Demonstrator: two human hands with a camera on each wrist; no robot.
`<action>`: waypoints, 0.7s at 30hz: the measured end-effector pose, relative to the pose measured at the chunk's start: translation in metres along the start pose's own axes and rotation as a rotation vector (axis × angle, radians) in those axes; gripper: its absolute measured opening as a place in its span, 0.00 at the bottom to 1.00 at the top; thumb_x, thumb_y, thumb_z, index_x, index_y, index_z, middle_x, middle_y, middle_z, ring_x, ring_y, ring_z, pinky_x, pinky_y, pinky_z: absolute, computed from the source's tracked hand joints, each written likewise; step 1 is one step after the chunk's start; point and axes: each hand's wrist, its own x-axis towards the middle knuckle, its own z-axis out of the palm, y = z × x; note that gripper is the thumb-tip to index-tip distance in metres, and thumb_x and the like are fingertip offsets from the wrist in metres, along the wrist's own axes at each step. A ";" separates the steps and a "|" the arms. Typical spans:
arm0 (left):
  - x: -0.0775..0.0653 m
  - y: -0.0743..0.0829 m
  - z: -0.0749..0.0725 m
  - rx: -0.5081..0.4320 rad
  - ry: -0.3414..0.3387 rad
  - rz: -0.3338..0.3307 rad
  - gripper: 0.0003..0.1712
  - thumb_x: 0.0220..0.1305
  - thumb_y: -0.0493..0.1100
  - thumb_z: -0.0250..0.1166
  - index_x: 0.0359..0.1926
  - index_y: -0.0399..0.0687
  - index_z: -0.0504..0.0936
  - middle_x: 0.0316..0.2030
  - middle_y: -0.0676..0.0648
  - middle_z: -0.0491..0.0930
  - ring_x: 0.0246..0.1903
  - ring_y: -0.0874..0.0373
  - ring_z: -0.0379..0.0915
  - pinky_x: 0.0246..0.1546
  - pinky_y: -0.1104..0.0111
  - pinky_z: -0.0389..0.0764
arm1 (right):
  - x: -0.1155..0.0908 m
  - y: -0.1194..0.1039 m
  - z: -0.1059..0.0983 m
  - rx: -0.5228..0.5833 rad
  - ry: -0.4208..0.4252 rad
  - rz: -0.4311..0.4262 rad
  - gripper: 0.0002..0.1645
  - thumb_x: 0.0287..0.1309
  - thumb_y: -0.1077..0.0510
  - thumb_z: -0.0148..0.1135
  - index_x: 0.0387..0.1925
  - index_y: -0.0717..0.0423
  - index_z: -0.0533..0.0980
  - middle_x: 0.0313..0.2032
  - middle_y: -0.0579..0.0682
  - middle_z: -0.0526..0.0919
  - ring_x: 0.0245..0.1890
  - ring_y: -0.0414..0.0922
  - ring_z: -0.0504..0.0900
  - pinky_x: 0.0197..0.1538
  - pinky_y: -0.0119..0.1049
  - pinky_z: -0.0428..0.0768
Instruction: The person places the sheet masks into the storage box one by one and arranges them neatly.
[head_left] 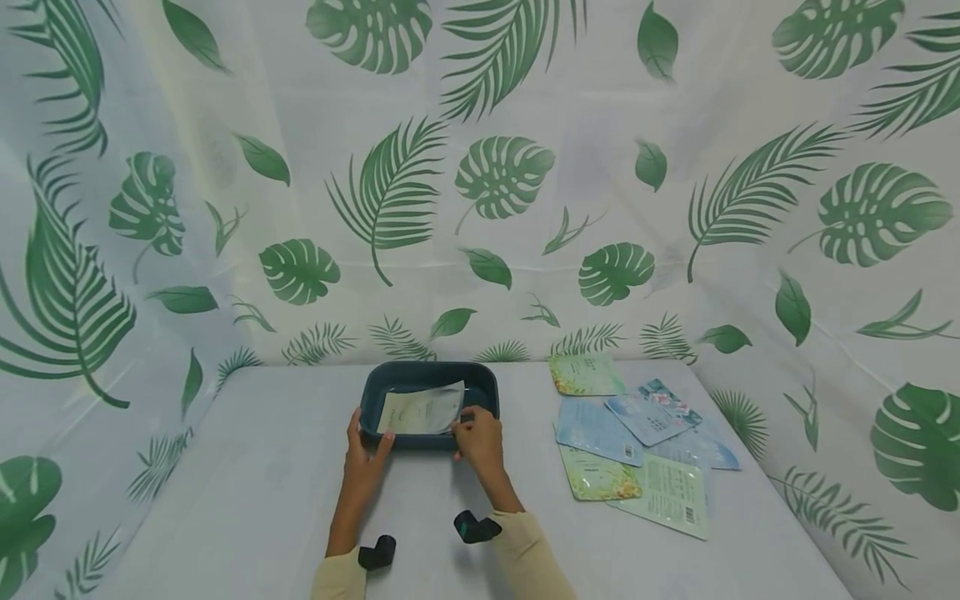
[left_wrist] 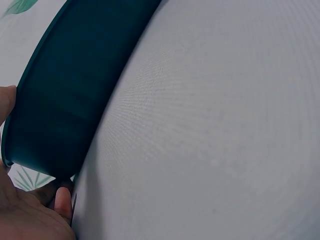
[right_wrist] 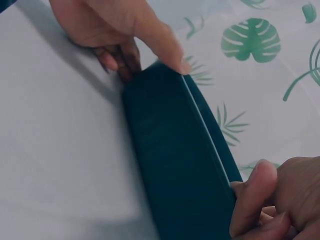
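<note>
A dark teal plastic bin (head_left: 429,442) stands on the white table with a pale face mask packet (head_left: 420,410) lying inside it. At the bin's left end, my left hand (head_left: 363,462) grips the wall, thumb at the front rim and fingers around the side. The right hand (head_left: 480,437) is at the front right rim, its curled fingers pinching the packet's lower right corner. In the right wrist view, the right hand (right_wrist: 280,200) bends over the rim, and the left hand (right_wrist: 125,30) holds the far end. The bin wall hides the packet in both wrist views.
Several flat packets, green (head_left: 587,375), blue (head_left: 598,429) and pale green (head_left: 671,492), lie overlapping on the right of the table (head_left: 262,500). A leaf-printed white curtain (head_left: 525,317) rises behind and along both sides. Each wrist carries a small black camera mount (head_left: 476,527).
</note>
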 end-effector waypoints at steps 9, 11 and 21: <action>0.000 0.001 0.001 0.014 0.001 -0.001 0.48 0.71 0.53 0.58 0.77 0.49 0.38 0.75 0.30 0.45 0.74 0.32 0.44 0.70 0.39 0.50 | -0.001 0.001 0.000 -0.025 0.004 -0.004 0.17 0.58 0.63 0.65 0.48 0.64 0.80 0.20 0.50 0.86 0.04 0.34 0.70 0.20 0.31 0.70; -0.001 0.001 0.001 0.015 0.002 -0.002 0.48 0.71 0.53 0.58 0.77 0.50 0.38 0.75 0.30 0.46 0.73 0.32 0.44 0.70 0.39 0.50 | -0.001 0.000 0.000 -0.035 0.010 -0.010 0.17 0.57 0.63 0.65 0.48 0.63 0.81 0.20 0.49 0.86 0.04 0.34 0.71 0.19 0.31 0.69; 0.000 -0.001 0.001 0.023 0.009 -0.005 0.48 0.70 0.53 0.58 0.78 0.50 0.38 0.75 0.31 0.44 0.74 0.33 0.43 0.70 0.39 0.50 | -0.005 -0.001 -0.004 -0.107 0.062 -0.040 0.11 0.57 0.62 0.66 0.42 0.60 0.83 0.26 0.50 0.87 0.08 0.36 0.75 0.18 0.31 0.71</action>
